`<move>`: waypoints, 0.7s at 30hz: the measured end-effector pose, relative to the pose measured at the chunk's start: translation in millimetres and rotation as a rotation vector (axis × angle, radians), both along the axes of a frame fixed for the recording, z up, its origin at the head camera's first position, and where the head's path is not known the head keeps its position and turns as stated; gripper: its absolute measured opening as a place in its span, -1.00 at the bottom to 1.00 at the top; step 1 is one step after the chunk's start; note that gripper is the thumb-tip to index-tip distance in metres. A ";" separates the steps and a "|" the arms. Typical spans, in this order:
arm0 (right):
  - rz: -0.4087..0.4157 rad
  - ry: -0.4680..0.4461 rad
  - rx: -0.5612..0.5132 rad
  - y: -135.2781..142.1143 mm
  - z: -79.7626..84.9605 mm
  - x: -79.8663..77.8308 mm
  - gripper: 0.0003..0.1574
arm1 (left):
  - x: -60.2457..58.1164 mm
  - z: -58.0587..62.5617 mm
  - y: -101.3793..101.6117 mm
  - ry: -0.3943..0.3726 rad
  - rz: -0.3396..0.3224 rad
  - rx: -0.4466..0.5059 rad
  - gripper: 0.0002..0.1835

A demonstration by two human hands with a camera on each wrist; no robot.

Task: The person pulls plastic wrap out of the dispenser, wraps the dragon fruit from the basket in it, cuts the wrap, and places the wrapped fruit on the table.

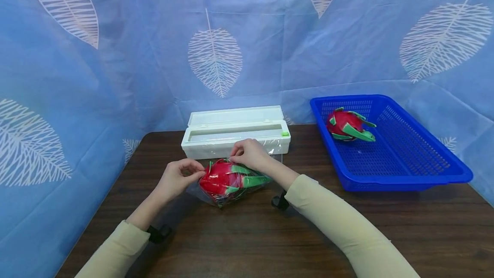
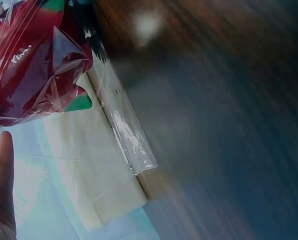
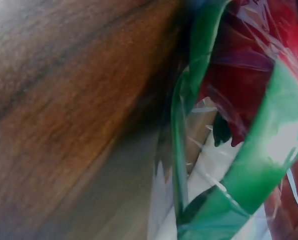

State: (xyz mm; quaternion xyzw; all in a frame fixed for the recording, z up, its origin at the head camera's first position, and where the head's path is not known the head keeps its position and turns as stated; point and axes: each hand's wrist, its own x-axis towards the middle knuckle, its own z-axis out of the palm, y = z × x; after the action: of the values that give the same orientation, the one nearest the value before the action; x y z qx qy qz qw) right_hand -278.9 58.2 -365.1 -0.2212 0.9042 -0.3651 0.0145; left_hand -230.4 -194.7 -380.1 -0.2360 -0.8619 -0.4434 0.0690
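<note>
A red dragon fruit (image 1: 225, 177) with green leaf tips lies on the table under clear plastic wrap (image 1: 277, 146). At its left end my left hand (image 1: 175, 180) pinches the wrap between thumb and index finger. My right hand (image 1: 251, 154) reaches over from the right and pinches the wrap along the fruit's far side. In the left wrist view the creased film stretches tightly across the red dragon fruit (image 2: 34, 75). Long green leaves (image 3: 258, 170) show through the film in the right wrist view, with right-hand fingers (image 3: 283, 210) partly hidden behind them.
Just behind the fruit stands a white wrap dispenser box (image 1: 235, 146), its lid (image 1: 236, 116) raised. A blue plastic basket (image 1: 405, 179) sits at the right, holding another dragon fruit (image 1: 347, 124). Blue leaf-patterned cloth (image 1: 154, 46) hangs behind the dark wooden table (image 1: 239, 243).
</note>
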 end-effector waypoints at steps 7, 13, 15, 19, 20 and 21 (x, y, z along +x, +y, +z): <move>0.152 0.037 0.046 6.4 -2.0 -2.1 -0.82 | 0.1 0.0 2.7 0.083 -0.064 -0.033 -0.82; 0.250 0.013 0.053 20.0 2.2 2.2 -0.63 | 3.8 0.0 0.5 0.111 -0.098 -0.061 -0.80; 0.250 0.024 0.062 25.5 5.4 6.9 -0.64 | 4.6 -0.7 -1.4 0.087 -0.109 -0.055 -0.80; 0.282 0.174 0.064 36.7 11.9 20.9 -0.72 | 5.5 -1.3 -4.4 0.051 -0.132 -0.048 -0.76; 0.304 0.226 0.059 39.0 12.6 25.3 -0.74 | 5.5 -1.3 -4.8 0.047 -0.137 -0.048 -0.75; 0.331 0.271 0.053 40.5 13.0 29.8 -0.75 | 5.4 -1.1 -5.0 0.045 -0.141 -0.051 -0.74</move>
State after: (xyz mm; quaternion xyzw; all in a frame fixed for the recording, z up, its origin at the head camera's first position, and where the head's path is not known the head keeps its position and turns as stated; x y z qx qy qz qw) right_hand -249.1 98.7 -352.1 -0.4134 0.8584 -0.3008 -0.0417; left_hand -224.9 -199.7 -381.2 -0.3074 -0.8524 -0.4199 0.0509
